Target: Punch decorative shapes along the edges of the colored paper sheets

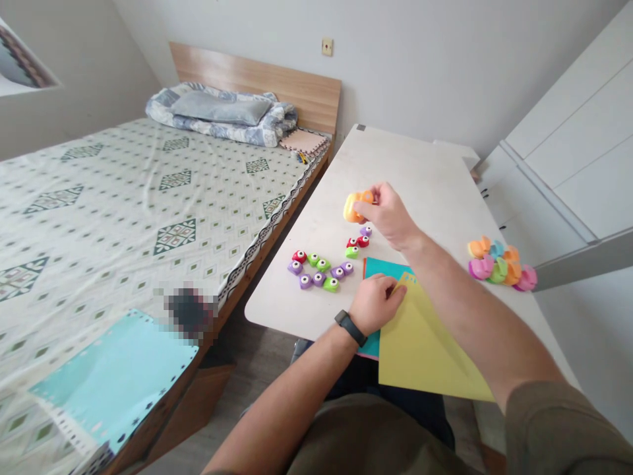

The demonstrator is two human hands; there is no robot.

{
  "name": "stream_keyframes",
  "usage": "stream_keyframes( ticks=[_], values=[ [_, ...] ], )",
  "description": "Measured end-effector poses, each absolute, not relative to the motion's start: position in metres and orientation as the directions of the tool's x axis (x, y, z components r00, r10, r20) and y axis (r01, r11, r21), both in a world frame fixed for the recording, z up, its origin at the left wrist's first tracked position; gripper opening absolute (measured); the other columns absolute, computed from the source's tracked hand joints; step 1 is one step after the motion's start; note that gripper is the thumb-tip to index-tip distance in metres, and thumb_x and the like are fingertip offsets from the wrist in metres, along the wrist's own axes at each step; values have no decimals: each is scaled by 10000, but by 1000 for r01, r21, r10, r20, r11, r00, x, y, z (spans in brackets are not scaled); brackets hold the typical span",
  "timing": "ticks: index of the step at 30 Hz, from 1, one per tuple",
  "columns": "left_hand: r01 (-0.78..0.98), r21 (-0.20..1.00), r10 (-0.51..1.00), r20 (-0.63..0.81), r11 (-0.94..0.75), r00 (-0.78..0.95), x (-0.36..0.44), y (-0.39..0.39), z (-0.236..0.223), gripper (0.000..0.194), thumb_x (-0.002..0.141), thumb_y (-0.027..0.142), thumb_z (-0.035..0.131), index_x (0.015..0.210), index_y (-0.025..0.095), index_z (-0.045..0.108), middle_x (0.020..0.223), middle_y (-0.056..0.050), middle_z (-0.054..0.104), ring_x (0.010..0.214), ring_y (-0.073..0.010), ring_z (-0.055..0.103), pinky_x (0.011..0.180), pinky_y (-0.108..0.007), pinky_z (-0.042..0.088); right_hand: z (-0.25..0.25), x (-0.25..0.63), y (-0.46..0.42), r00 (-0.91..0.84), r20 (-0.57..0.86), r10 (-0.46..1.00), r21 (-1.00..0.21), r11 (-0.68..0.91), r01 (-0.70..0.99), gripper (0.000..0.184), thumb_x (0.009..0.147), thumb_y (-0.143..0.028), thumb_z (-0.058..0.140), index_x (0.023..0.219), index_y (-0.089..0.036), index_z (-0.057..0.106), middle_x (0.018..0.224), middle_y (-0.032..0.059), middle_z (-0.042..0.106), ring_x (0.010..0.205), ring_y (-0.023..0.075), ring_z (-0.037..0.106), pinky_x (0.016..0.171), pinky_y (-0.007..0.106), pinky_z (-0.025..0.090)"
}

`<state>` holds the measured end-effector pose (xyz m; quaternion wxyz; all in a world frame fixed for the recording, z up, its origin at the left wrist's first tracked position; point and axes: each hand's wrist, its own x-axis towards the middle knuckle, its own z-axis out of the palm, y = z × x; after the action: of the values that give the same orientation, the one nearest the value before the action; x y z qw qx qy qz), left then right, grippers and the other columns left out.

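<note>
My right hand (390, 214) is raised over the white table (420, 171), fingers closed round an orange paper punch (355, 206). My left hand (376, 303), with a black wristband, pinches the top corner of a yellow sheet of paper (425, 349). That sheet lies over a stack of teal and orange sheets (383, 267) at the table's near edge. Several small punches in purple, green and red (321, 270) are scattered on the table just left of the paper.
A pile of larger pastel punches (499, 264) sits at the table's right edge. A bed (123, 198) stands to the left, with a teal perforated sheet (113, 382) lying on it. White cabinets (568, 152) stand on the right.
</note>
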<state>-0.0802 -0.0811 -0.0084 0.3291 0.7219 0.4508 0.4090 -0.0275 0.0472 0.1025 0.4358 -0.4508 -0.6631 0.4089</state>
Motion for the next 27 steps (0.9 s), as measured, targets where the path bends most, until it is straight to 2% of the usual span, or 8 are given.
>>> stream_keyframes(
  ticks=[2,4,9,12,15,18,22,27],
  values=[
    [378,855,928,276,-356,251,-79,-81,-8,409,977,325,546,623,190,392,628,7,473,632,-127,449,610,-289,310,103,11,32,-156,173,973,-975,191,110,466,728,-362,763,1081,-238,487,941,17,660,799,184,650,675,312,535],
    [382,860,934,260,-339,243,-78,-80,-7,406,983,342,537,635,190,394,641,11,471,636,-127,434,610,-290,297,99,47,16,-116,129,985,-988,138,75,486,724,-337,764,1137,-217,537,947,18,658,805,176,642,709,313,528],
    [399,869,951,220,-293,217,-75,-80,-5,420,977,379,545,642,191,375,630,28,412,642,-123,404,614,-286,284,72,115,-13,15,63,998,-992,60,111,327,779,-344,683,1068,-197,640,910,20,659,806,174,625,721,305,512],
    [396,884,964,189,-249,186,-74,-79,-2,425,972,415,553,649,190,392,633,37,373,629,-116,374,604,-281,275,53,136,-18,110,14,994,-993,1,118,251,806,-386,642,987,-213,642,825,0,645,730,170,609,648,288,486],
    [379,899,972,163,-218,172,-73,-79,-1,417,969,441,560,664,186,434,647,39,371,632,-112,368,596,-275,277,40,147,-17,176,24,984,-979,-12,201,229,828,-422,613,912,-214,661,750,-11,627,675,162,571,598,274,432],
    [369,908,974,143,-201,178,-73,-78,0,425,967,463,562,666,185,448,653,38,358,633,-111,358,583,-269,272,33,150,-16,158,57,986,-955,7,298,233,857,-442,598,887,-219,659,732,-19,629,681,159,565,621,273,418],
    [361,914,977,134,-186,165,-73,-78,-1,449,965,484,564,659,189,418,655,39,336,624,-109,331,567,-266,262,26,150,-16,144,58,988,-945,8,328,246,874,-460,578,890,-226,649,717,-28,616,681,166,566,633,279,417],
    [359,921,981,98,-154,168,-72,-77,-2,415,967,489,564,695,183,497,663,32,402,628,-110,359,561,-256,278,22,152,-19,111,82,990,-913,30,408,241,903,-437,541,854,-239,669,760,-8,662,745,186,600,699,296,440]
  ],
)
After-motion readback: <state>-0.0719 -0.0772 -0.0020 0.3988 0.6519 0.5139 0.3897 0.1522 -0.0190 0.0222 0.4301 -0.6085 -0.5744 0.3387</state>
